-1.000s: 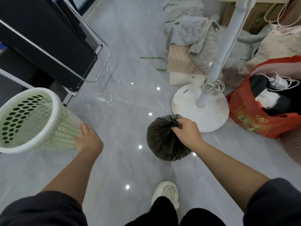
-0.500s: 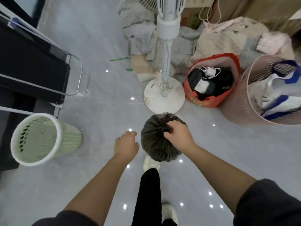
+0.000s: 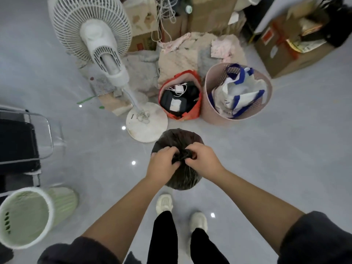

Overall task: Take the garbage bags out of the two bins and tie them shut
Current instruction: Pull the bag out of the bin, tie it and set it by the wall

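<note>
A full black garbage bag (image 3: 177, 139) hangs in front of me above the floor. My left hand (image 3: 162, 164) and my right hand (image 3: 202, 161) both pinch its gathered neck from either side. A pale green perforated bin (image 3: 28, 216) with no bag in it stands on the floor at the lower left. A pink perforated bin (image 3: 211, 111) stands behind the bag to the right, with a white and blue bag (image 3: 238, 94) inside it.
A white standing fan (image 3: 106, 54) rises just beyond the black bag, its round base (image 3: 146, 123) close to it. A red bag (image 3: 181, 96) sits beside the pink bin. Blankets and cardboard boxes (image 3: 282, 52) fill the back. A black chair (image 3: 19, 141) stands left.
My left hand let go of the green bin and came over to the neck of the black bag. The view swung up and right, showing the fan head and pink bin.
</note>
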### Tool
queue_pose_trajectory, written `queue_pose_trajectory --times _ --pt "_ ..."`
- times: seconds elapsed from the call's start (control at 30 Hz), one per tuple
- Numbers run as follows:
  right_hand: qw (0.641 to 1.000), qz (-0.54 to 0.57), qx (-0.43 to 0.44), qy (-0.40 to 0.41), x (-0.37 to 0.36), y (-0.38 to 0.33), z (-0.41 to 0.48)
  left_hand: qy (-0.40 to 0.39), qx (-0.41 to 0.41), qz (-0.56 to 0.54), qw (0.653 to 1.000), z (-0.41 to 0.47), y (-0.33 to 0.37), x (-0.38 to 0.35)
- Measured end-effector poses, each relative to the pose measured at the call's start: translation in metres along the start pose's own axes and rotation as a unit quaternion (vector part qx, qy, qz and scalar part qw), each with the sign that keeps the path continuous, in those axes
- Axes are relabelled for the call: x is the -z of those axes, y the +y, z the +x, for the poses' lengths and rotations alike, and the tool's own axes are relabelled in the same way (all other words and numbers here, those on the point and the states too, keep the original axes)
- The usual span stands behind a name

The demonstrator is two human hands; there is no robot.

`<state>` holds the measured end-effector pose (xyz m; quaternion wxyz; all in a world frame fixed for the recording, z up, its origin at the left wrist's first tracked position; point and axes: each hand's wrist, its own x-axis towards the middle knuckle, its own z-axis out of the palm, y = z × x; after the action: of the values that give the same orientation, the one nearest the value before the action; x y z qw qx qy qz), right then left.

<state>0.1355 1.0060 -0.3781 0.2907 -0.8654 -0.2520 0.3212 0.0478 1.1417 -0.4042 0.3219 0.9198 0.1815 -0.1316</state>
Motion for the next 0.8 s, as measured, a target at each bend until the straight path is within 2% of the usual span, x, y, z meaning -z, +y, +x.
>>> queue_pose_trajectory --times 0.33,0.6,0.8 --pt "0.996 0.036 -0.029 0.072 0.120 0.086 -0.052 -0.033 -0.118 0.039 0.992 0.048 0.140 -0.033" --pt "0.991 0.052 -0.056 0.108 0.240 0.198 -0.106 -0.032 -0.132 0.041 0.990 0.081 0.299 -0.103" --pt "0.980 0.070 -0.086 0.164 0.322 0.273 -0.148 -0.056 -0.186 0.031 0.980 0.112 0.410 -0.148"
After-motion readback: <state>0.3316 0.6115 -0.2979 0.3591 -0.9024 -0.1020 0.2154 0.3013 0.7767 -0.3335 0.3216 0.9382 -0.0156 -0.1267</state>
